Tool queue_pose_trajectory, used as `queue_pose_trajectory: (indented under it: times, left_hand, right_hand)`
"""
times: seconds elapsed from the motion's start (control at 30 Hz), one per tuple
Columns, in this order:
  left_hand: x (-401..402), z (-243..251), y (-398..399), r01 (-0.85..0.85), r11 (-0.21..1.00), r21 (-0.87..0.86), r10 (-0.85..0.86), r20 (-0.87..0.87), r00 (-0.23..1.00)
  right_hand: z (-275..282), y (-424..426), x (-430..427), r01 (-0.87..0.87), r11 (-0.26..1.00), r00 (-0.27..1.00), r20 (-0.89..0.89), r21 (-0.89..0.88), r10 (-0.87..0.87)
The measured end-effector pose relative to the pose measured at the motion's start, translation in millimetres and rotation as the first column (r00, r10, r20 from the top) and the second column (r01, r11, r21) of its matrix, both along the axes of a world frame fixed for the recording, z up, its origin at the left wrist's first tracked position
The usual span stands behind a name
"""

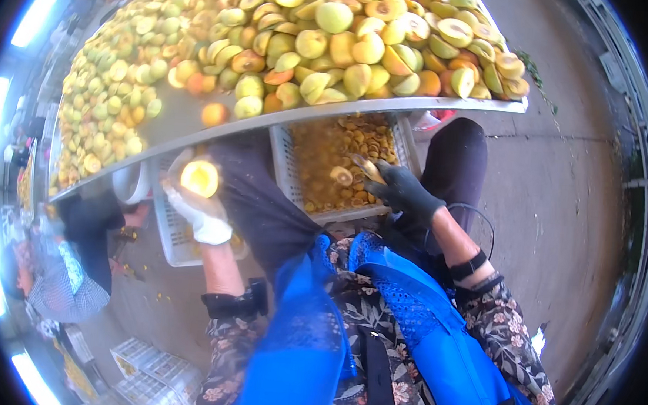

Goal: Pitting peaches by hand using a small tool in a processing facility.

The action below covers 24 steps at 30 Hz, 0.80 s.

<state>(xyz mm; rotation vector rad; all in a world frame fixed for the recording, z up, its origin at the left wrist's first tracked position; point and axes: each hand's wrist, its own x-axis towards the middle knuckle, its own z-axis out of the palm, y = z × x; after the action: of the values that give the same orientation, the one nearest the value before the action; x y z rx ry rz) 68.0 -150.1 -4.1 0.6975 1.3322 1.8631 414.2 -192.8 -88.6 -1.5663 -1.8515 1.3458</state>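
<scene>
My left hand (196,206), in a white glove, holds a halved yellow fruit (199,179) with its hollow cut face up, just below the table's edge. My right hand (405,188), in a dark glove, grips a small tool (368,167) over a white plastic crate (286,167). The tool's exact kind is blurred. Inside that crate lie many small brown-yellow pieces, and a larger pale cut piece (341,176) shows near the tool. Above both hands, a metal-edged table (307,112) bears a large heap of halved yellow-green fruit (311,43).
A second white crate (174,243) stands below my left hand, beside my leg. A white bucket (131,184) is under the table's edge. Another person (69,281) in a checked garment sits at the left. Stacked white crates (155,376) stand on the floor at lower left.
</scene>
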Motion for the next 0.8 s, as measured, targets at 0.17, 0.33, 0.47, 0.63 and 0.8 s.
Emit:
queue_pose_trajectory:
  times: [0.17,0.33,0.47,0.63,0.8]
  left_hand:
    - [-85,-35,14,-0.079,0.96,-0.27,-0.158,-0.751,0.641]
    - [-67,-3,106,-0.082,0.905,-0.417,-0.41,-0.908,0.086]
    - [-69,-31,153,-0.005,0.819,-0.573,-0.569,-0.813,-0.121]
    - [-71,-19,142,0.418,0.781,-0.464,-0.623,-0.541,0.565]
    - [-1,30,78,0.532,0.846,0.039,-0.531,-0.037,0.846]
  right_hand:
    - [-26,-11,2,-0.028,0.999,0.98,0.199,0.038,0.02]
    - [-12,-9,-10,-0.031,0.997,0.977,0.209,-0.071,0.046]
    - [-11,-9,-14,-0.028,0.985,0.964,0.255,-0.17,0.072]
    - [-10,-10,-14,-0.054,0.981,0.955,0.278,-0.189,0.106]
    - [25,0,-25,-0.075,0.972,0.982,0.185,0.225,0.033]
